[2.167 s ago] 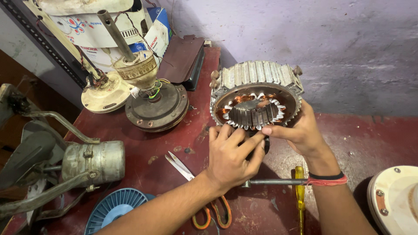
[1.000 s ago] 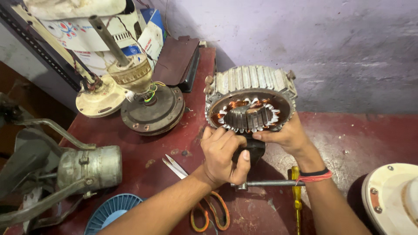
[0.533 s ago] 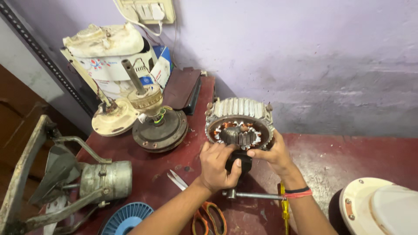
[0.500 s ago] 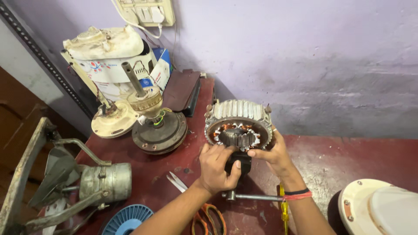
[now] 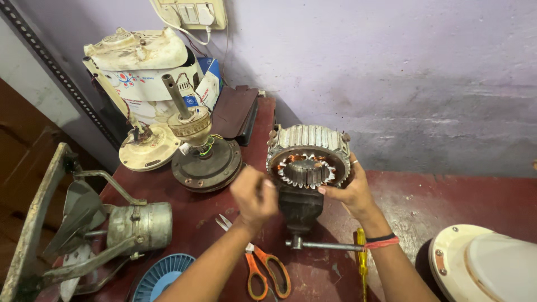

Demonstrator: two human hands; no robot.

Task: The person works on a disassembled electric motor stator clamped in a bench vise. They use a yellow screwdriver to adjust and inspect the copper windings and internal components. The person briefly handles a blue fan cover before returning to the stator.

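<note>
Stator (image 5: 308, 159) sits centre of red bench (image 5: 475, 196), on its side, bore facing cam, copper windings visible round inner teeth. Clamped in small dark vise (image 5: 301, 208); vise handle bar (image 5: 327, 245) sticks out to the right, low.

R hand (image 5: 351, 193) cups stator's lower right rim, fingers on front edge, thumb side behind. Gripping it. Band on the wrist.

L hand (image 5: 254, 193) just left of stator, apart from it, curled into loose fist, blurred. Can't tell if anything is pinched in it. Hands not together; stator's lower edge and vise lie between them.

Around:
- Scissors (image 5: 263, 268), orange handles, flat on bench under L forearm, blades pointing up-left.
- Yellow screwdriver (image 5: 362, 263) near R wrist, lying beside end of vise bar.
- Motor w/ shaft (image 5: 198, 151) upright on round base, left of stator, well apart.
- Cream motor cover (image 5: 148, 148) beside that, further left.
- Fan assy w/ metal blades (image 5: 112, 229) at left edge, on its side.
- Blue fan guard piece (image 5: 162, 277) bottom left.
- White round housing (image 5: 481, 268) bottom right.
- Switchboard (image 5: 193, 12) on wall, top.
</note>
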